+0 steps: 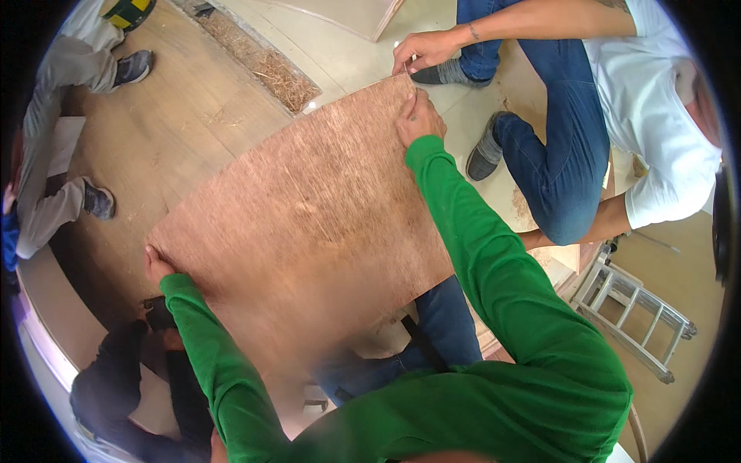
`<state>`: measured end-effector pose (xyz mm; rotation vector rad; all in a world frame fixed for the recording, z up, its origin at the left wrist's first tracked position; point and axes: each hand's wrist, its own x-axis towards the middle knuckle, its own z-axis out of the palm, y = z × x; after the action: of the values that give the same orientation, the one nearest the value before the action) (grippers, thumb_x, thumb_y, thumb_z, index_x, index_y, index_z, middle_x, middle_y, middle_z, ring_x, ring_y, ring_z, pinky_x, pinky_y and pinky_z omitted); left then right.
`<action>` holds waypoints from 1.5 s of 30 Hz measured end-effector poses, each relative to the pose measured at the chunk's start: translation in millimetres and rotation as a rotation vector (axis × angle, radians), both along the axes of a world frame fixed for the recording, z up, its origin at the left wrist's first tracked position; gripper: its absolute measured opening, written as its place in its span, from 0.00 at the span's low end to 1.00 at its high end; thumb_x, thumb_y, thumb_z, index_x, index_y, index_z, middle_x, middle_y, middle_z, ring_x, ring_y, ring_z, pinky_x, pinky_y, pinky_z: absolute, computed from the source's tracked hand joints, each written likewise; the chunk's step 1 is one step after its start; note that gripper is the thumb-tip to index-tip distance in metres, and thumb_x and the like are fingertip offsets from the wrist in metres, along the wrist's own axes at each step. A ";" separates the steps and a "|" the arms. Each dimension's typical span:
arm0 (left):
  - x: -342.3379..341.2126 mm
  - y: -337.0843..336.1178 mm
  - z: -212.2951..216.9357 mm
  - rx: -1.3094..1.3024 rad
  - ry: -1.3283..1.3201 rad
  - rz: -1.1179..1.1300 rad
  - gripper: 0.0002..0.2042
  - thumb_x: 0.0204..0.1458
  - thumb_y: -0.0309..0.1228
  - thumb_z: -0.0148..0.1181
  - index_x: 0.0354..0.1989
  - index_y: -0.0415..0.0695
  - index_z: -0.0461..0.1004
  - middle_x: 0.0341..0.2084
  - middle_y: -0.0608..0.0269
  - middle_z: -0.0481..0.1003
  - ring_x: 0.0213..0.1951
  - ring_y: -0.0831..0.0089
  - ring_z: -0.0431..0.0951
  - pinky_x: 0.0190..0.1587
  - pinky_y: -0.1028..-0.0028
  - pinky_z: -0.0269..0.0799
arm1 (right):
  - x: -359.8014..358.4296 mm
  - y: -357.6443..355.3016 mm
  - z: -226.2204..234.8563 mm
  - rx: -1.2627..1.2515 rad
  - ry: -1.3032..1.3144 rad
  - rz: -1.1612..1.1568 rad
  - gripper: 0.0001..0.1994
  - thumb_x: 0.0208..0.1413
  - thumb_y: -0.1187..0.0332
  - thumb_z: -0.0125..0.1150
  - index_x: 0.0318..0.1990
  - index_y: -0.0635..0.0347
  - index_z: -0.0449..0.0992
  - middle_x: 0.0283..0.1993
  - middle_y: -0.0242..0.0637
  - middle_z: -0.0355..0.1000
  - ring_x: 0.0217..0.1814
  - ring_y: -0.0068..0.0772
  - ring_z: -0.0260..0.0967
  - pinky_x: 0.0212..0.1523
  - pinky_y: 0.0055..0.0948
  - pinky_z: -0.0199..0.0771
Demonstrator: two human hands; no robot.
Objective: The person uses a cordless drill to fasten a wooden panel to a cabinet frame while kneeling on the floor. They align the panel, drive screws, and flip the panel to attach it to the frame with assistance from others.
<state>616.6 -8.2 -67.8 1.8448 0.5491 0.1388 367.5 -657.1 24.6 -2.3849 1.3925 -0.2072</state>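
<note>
A broad reddish-brown plywood sheet spans the middle of the view, in front of my body. My left hand is closed on its left edge, the fingers partly hidden by the sheet. At the far right corner my right hand grips the edge, thumb on the upper face. Just beyond it, a co-worker's hand pinches something small and pale at that corner; I cannot make out its kind. Part of the sheet near me looks blurred.
A co-worker in a white shirt crouches at the right, near an aluminium ladder. Another person in dark clothes is low at the left. Grey shoes stand at far left. Wood shavings fill a floor trough.
</note>
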 end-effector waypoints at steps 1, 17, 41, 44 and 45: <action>-3.7 -3.5 3.3 0.053 0.001 -0.024 0.23 0.68 0.38 0.60 0.60 0.28 0.76 0.53 0.50 0.80 0.51 0.64 0.78 0.58 0.67 0.72 | 1.2 0.3 3.3 -0.006 -0.041 0.013 0.22 0.71 0.54 0.43 0.63 0.57 0.69 0.53 0.57 0.78 0.52 0.65 0.77 0.53 0.60 0.73; -4.9 -54.6 35.5 -0.001 -0.028 0.232 0.14 0.57 0.33 0.68 0.38 0.30 0.84 0.35 0.55 0.84 0.35 0.69 0.79 0.42 0.65 0.77 | 8.9 -9.1 -11.9 -0.073 0.006 0.021 0.27 0.70 0.46 0.44 0.69 0.47 0.67 0.63 0.54 0.74 0.60 0.65 0.74 0.61 0.57 0.72; -503.0 -92.7 64.5 -0.212 0.447 -0.296 0.23 0.61 0.50 0.64 0.45 0.39 0.84 0.33 0.56 0.85 0.37 0.63 0.84 0.41 0.60 0.78 | -325.0 65.5 -13.9 0.054 0.127 0.331 0.28 0.54 0.56 0.63 0.53 0.75 0.78 0.52 0.66 0.78 0.54 0.63 0.79 0.57 0.49 0.77; -481.5 -100.7 33.1 0.365 0.302 -0.681 0.19 0.58 0.49 0.66 0.44 0.44 0.85 0.35 0.56 0.85 0.40 0.57 0.84 0.43 0.57 0.78 | -327.6 58.4 -21.2 0.160 0.096 0.296 0.28 0.54 0.58 0.63 0.55 0.75 0.78 0.53 0.65 0.78 0.56 0.60 0.79 0.57 0.46 0.78; -473.0 -101.0 20.8 0.496 0.306 -0.827 0.19 0.58 0.49 0.66 0.43 0.45 0.85 0.36 0.56 0.85 0.41 0.56 0.84 0.44 0.57 0.78 | -326.1 55.6 -24.4 0.180 0.116 0.286 0.28 0.53 0.59 0.63 0.55 0.76 0.77 0.53 0.65 0.78 0.56 0.60 0.79 0.57 0.46 0.78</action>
<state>143.6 -109.2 -47.0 2.4516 -0.0985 -0.6197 41.4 -601.5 0.1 -2.4382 1.0486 0.1289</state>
